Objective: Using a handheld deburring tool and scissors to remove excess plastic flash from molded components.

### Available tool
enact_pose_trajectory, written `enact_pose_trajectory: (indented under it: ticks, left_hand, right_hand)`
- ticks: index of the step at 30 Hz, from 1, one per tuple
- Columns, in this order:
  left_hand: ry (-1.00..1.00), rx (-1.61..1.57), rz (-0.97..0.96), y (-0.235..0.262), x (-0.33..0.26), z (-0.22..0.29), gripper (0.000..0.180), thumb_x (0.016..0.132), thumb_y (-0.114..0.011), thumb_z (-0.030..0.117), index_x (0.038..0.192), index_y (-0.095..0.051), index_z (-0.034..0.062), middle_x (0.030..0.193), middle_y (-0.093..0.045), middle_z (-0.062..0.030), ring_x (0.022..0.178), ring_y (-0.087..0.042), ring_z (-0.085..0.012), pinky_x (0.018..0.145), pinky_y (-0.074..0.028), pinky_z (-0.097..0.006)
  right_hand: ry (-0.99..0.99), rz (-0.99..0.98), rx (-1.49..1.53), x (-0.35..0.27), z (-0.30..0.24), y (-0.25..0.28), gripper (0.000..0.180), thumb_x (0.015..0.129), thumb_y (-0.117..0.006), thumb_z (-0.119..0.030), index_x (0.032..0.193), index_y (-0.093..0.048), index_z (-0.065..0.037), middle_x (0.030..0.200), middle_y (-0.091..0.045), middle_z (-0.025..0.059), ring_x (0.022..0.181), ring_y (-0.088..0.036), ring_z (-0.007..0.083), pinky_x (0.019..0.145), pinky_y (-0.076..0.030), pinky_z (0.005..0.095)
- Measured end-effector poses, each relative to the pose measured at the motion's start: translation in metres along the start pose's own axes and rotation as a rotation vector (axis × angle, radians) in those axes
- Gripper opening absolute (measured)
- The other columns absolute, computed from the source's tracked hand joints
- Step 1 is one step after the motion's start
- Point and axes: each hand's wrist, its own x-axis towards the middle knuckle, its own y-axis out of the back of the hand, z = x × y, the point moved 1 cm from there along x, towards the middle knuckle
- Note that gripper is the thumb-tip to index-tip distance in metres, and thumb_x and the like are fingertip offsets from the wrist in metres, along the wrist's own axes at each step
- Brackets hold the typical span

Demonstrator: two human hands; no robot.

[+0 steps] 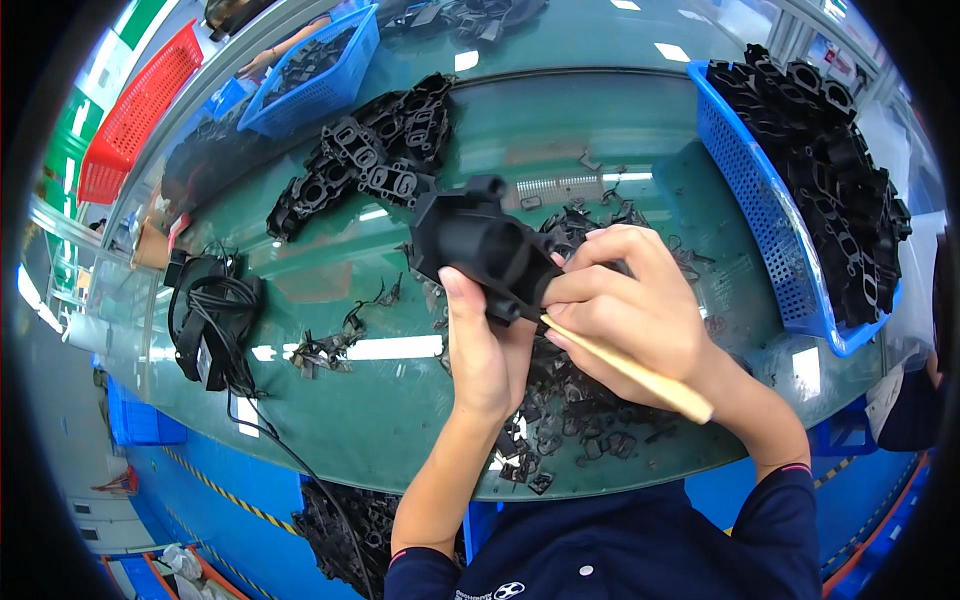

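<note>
A hollow black plastic moulded part (470, 240) is held above the middle of the table, tilted, with round openings and lugs. My left hand (478, 350) grips it from below, thumb along its near side. Close against its right end, my right hand (640, 310) is closed around a tool with a slim tan handle (650, 378). The handle points down to the right; the tool's working end is hidden by my fingers and the part. Under my hands lie many thin black plastic scraps (595, 400), scattered over the green tabletop (400, 420).
A blue basket (755, 210) heaped with black moulded parts stands at right. More black parts (365, 150) lie in a row beyond my left hand. A black device with coiled cable (212, 310) sits at left. Far left are another blue basket (350, 85), a red basket (140, 115) and another person's hand (262, 62).
</note>
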Motion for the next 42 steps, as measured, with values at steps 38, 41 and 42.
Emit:
enact_pose_trajectory:
  ticks: [38, 41, 42]
  left_hand:
    - [-0.112, 1.168, -0.444, -0.006, 0.001, -0.036, 0.048, 0.083, -0.061, 0.024, 0.122, -0.047, 0.0, 0.118, -0.052, -0.0172, 0.114, -0.047, -0.0297, 0.106, -0.026, -0.042]
    - [-0.278, 1.509, -0.574, -0.004, -0.004, -0.036, 0.036, 0.08, -0.062, 0.015, 0.112, -0.054, 0.0011, 0.112, -0.054, -0.0163, 0.107, -0.049, -0.0322, 0.098, -0.035, -0.039]
    - [-0.258, 1.497, -0.567, -0.005, -0.004, -0.037, 0.034, 0.08, -0.061, 0.015, 0.111, -0.055, 0.0014, 0.112, -0.054, -0.016, 0.107, -0.048, -0.0319, 0.097, -0.035, -0.039]
  right_hand:
    - [-0.29, 0.682, -0.116, -0.01, 0.023, 0.152, 0.011, 0.083, -0.062, -0.007, 0.092, -0.061, 0.0, 0.081, -0.063, 0.012, 0.07, -0.061, 0.0165, 0.064, -0.048, 0.0271]
    - [-0.343, 0.851, -0.479, -0.029, 0.04, 0.225, 0.01, 0.085, -0.061, -0.007, 0.093, -0.063, -0.001, 0.069, -0.055, 0.0053, 0.059, -0.049, 0.0081, 0.055, -0.041, 0.0231]
    - [-0.293, 0.922, -0.588, -0.038, 0.054, 0.251, 0.011, 0.085, -0.061, -0.008, 0.093, -0.063, -0.001, 0.064, -0.051, 0.0041, 0.058, -0.044, 0.0071, 0.053, -0.037, 0.0228]
